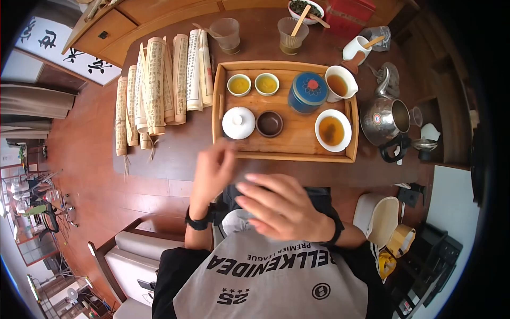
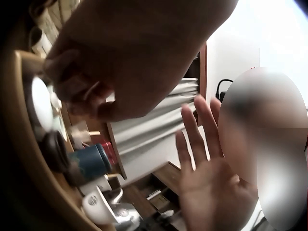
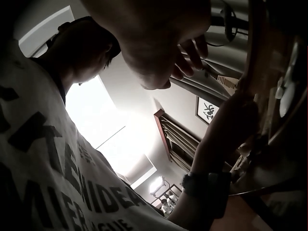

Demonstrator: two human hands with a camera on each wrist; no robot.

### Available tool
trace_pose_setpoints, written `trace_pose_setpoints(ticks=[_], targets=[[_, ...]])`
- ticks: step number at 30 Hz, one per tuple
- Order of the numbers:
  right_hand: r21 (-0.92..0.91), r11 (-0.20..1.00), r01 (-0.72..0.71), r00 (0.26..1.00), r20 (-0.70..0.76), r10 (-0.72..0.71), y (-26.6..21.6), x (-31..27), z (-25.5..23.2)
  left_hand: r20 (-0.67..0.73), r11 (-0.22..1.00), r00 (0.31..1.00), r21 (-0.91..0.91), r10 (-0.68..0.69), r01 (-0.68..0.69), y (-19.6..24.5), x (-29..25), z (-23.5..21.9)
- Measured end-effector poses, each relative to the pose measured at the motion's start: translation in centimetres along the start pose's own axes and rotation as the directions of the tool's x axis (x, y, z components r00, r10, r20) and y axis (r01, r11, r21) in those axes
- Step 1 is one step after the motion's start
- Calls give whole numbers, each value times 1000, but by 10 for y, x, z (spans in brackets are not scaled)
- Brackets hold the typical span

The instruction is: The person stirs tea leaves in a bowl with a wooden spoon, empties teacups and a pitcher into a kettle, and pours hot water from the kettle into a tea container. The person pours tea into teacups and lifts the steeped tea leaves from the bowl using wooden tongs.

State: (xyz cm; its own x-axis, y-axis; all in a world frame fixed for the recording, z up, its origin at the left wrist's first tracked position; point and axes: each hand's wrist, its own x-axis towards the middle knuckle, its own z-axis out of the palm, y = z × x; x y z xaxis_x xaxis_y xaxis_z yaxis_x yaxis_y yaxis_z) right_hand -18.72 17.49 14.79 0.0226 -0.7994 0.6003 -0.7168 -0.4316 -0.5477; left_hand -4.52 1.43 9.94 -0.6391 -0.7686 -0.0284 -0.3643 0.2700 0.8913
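Note:
My left hand [image 1: 215,167] is just in front of the wooden tray [image 1: 287,156], close to a white lid [image 1: 238,123] with a knob. Its fingers are blurred and loosely curled, and nothing shows in them. My right hand [image 1: 279,207] is over my lap, fingers extended and apart; in the left wrist view that hand [image 2: 214,187] appears palm forward and bare. On the tray are a small dark cup [image 1: 270,124], a white bowl of tea [image 1: 333,131], two small cups of yellow tea [image 1: 239,85], a blue canister [image 1: 308,92] and a white pitcher [image 1: 340,83] of amber tea.
A metal kettle [image 1: 383,121] stands right of the tray. Bamboo scrolls [image 1: 155,85] lie on the left of the table. Behind the tray are two clear cups [image 1: 225,35], a bowl of tea leaves [image 1: 305,9], a red box [image 1: 349,17] and a white holder [image 1: 355,49] with wooden utensils.

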Motion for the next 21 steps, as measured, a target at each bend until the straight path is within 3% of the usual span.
trace_pose_setpoints(ticks=[1, 3, 6, 7, 9, 11, 16, 19, 21], targets=[[-24, 998, 52, 996, 75, -50, -3, 3, 6, 104, 997, 993, -28, -63, 66, 9, -3, 7], [-31, 999, 13, 983, 182, -7, -6, 1, 21, 179, 971, 969, 135, 171, -196, 24, -6, 22], [-90, 995, -32, 977, 209, 51, -6, 0, 41, 237, 986, 971, 162, -11, -29, 53, -15, 42], [-97, 995, 4, 982, 186, 14, -5, 1, 42, 310, 962, 951, 267, -21, -66, 51, -16, 47], [-117, 992, 37, 986, 166, -17, 4, 1, 42, 336, 961, 942, 249, 27, -116, 52, -18, 53], [18, 1000, -12, 968, 249, 7, 16, 2, 42, 369, 950, 925, 247, 92, -193, 53, -23, 55], [167, 982, -87, 988, 138, 64, 36, -9, 31, 437, 897, 873, 262, 218, -355, 50, -37, 49], [116, 992, -54, 999, 9, 54, 53, -21, 17, 450, 859, 848, 278, 279, -430, 48, -42, 45], [116, 987, -109, 993, -25, 113, 51, -28, 2, 457, 880, 855, 265, 245, -394, 69, -39, 38]])
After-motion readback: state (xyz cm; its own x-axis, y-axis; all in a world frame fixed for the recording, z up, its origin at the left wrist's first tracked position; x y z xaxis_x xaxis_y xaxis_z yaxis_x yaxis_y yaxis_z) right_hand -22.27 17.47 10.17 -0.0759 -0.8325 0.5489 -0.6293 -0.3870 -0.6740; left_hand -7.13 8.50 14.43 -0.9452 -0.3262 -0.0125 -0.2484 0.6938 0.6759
